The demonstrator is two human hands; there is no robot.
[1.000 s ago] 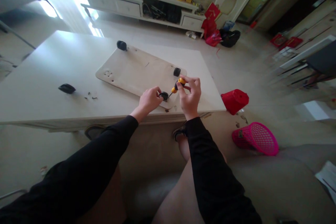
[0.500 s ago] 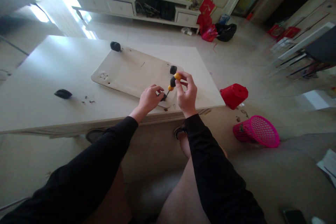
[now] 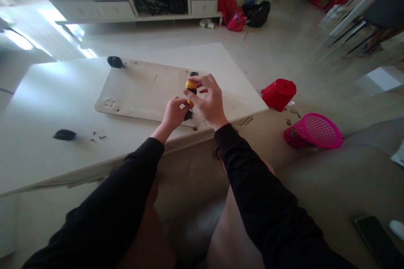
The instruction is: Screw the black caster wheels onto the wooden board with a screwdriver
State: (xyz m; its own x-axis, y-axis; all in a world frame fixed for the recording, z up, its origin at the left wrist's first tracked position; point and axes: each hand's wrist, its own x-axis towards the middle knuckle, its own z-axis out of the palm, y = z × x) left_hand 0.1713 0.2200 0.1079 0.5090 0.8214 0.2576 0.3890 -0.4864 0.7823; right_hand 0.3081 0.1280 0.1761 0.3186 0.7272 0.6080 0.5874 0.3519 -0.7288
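Observation:
A screwdriver [image 3: 191,85] with a yellow and black handle stands nearly upright, its tip down at a black caster wheel [image 3: 188,115] on a pale board [image 3: 142,88]. My right hand [image 3: 210,98] is closed round the top of the handle. Lower down, the fingers of my left hand [image 3: 173,113] pinch at the screwdriver's yellow neck, just above the caster; their exact contact is partly hidden. Another caster [image 3: 193,74] sits behind my right fingers, and a third caster [image 3: 115,62] is at the board's far left corner.
The board lies on a white table [image 3: 151,134]. On the table's left are a loose black caster [image 3: 65,134] and several small screws [image 3: 101,137]. Past the right edge stand a red bin [image 3: 279,94] and a pink basket [image 3: 315,130] on the floor. A phone [image 3: 377,235] lies at lower right.
The screwdriver has gone from leaning to nearly upright. My left fingers have risen from the caster to the screwdriver's neck. The whole view has shifted, so the table appears further left.

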